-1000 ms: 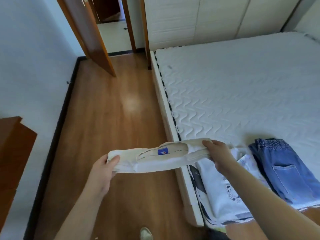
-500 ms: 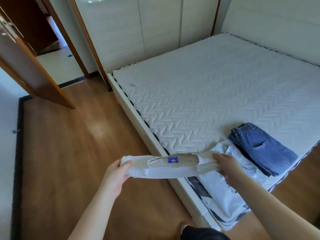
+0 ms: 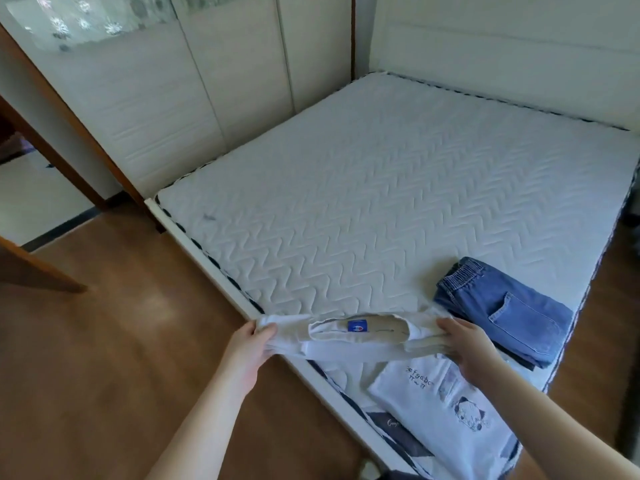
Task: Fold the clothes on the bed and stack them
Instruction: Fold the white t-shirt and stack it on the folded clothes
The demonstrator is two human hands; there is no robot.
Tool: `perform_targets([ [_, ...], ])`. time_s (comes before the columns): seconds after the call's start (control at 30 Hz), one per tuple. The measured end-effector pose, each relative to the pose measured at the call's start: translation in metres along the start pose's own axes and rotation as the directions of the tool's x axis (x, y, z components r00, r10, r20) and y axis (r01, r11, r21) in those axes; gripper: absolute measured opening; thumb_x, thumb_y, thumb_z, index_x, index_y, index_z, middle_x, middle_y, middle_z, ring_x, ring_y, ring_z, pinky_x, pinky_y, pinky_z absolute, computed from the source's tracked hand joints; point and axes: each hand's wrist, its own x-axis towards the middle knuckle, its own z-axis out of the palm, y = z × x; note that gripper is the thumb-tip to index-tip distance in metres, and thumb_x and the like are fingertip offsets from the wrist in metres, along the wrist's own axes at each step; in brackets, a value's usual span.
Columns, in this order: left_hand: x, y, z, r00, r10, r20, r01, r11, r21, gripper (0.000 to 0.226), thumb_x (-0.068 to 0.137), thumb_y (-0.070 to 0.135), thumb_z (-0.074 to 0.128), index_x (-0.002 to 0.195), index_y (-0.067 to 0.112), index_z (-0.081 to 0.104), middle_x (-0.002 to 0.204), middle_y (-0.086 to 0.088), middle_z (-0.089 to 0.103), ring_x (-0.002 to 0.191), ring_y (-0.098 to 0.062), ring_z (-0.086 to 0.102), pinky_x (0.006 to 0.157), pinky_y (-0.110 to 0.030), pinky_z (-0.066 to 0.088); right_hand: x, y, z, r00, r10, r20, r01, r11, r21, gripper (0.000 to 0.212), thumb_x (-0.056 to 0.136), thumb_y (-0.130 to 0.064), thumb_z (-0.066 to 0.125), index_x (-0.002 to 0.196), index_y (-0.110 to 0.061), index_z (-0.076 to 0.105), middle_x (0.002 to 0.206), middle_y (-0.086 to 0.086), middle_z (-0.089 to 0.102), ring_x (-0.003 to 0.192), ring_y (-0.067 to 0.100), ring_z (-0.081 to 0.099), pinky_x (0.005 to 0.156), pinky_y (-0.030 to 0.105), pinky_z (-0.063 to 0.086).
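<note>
A: At the near corner of the bed (image 3: 398, 188), what has changed from a moment ago?

B: The view has swung right and up. The doorway has slid off to the left edge, more of the wardrobe doors (image 3: 214, 81) shows, and the padded headboard (image 3: 502, 46) has come into sight. The hands hold the garment much as they did.

A: And the grip?

B: The left hand (image 3: 247, 348) pinches one end of the cream shirt (image 3: 356, 336), thumb on top and fingers curled beneath. The right hand (image 3: 467, 344) clasps the other end, fingers wrapped over the bunched cloth. The shirt is stretched between them as a long narrow band above the mattress edge, its neck opening showing a small blue label (image 3: 357, 325).

A: What lies below it?

B: A white printed top (image 3: 446, 410), soft and flat, with a small cartoon figure and some lettering, lies on the mattress corner. Just beside it to the right sit the folded jeans (image 3: 502, 310), a rough blue denim rectangle with a patch pocket and a gathered elastic waistband.

A: Farther off?

B: The bare mattress has a quilted zigzag pattern. The floor (image 3: 104, 341) is smooth brown wood.
</note>
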Motion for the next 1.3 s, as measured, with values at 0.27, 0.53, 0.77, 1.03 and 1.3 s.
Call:
perform_targets([
  [0.27, 0.117, 0.045, 0.052, 0.982, -0.054, 0.181, 0.022, 0.985, 0.173, 0.010, 0.093, 0.011, 0.062, 0.101, 0.011, 0.068, 0.084, -0.005, 0.076, 0.076, -0.017, 0.073, 0.060, -0.023, 0.053, 0.037, -0.022, 0.018, 0.971, 0.101, -0.217, -0.059, 0.980, 0.192, 0.016, 0.094, -0.006, 0.050, 0.081, -0.003, 0.060, 0.061, 0.007, 0.044, 0.049, 0.015, 0.037, 0.039, 0.022, 0.029],
  [0.53, 0.212, 0.085, 0.134, 0.872, -0.116, 0.476, -0.082, 0.923, 0.376, 0.014, 0.090, 0.006, 0.062, 0.103, 0.007, 0.067, 0.090, -0.016, 0.072, 0.079, -0.029, 0.067, 0.072, -0.034, 0.050, 0.034, 0.000, 0.015, 0.847, 0.234, -0.477, 0.002, 0.897, 0.443, 0.014, 0.087, -0.011, 0.059, 0.074, -0.012, 0.061, 0.066, 0.010, 0.057, 0.055, 0.021, 0.057, 0.052, 0.027, 0.049],
  [0.77, 0.211, 0.070, 0.238, 0.688, -0.226, 0.690, -0.233, 0.831, 0.504, 0.012, 0.092, 0.004, 0.058, 0.098, 0.012, 0.065, 0.093, -0.015, 0.071, 0.076, -0.027, 0.069, 0.066, -0.032, 0.054, -0.011, 0.046, -0.019, 0.725, 0.365, -0.585, 0.046, 0.821, 0.569, 0.011, 0.091, -0.020, 0.062, 0.097, -0.015, 0.070, 0.090, 0.010, 0.070, 0.073, 0.025, 0.065, 0.072, 0.037, 0.054],
  [1.03, 0.149, 0.023, 0.354, 0.533, -0.329, 0.780, -0.396, 0.718, 0.573, 0.021, 0.093, 0.003, 0.059, 0.112, 0.010, 0.062, 0.096, -0.012, 0.069, 0.074, -0.020, 0.066, 0.051, -0.022, 0.053, -0.071, 0.097, -0.073, 0.583, 0.482, -0.654, 0.216, 0.684, 0.696, 0.008, 0.089, -0.012, 0.064, 0.093, -0.013, 0.070, 0.066, 0.002, 0.073, 0.052, 0.017, 0.069, 0.044, 0.023, 0.051],
  [1.3, 0.138, -0.017, 0.386, 0.498, -0.443, 0.746, -0.432, 0.619, 0.656, 0.024, 0.091, 0.003, 0.064, 0.113, 0.012, 0.064, 0.095, -0.006, 0.071, 0.074, -0.019, 0.067, 0.058, -0.026, 0.055, -0.097, 0.153, -0.045, 0.455, 0.563, -0.690, 0.316, 0.622, 0.716, 0.008, 0.090, -0.015, 0.064, 0.089, -0.013, 0.072, 0.082, 0.003, 0.075, 0.071, 0.019, 0.068, 0.066, 0.029, 0.052],
])
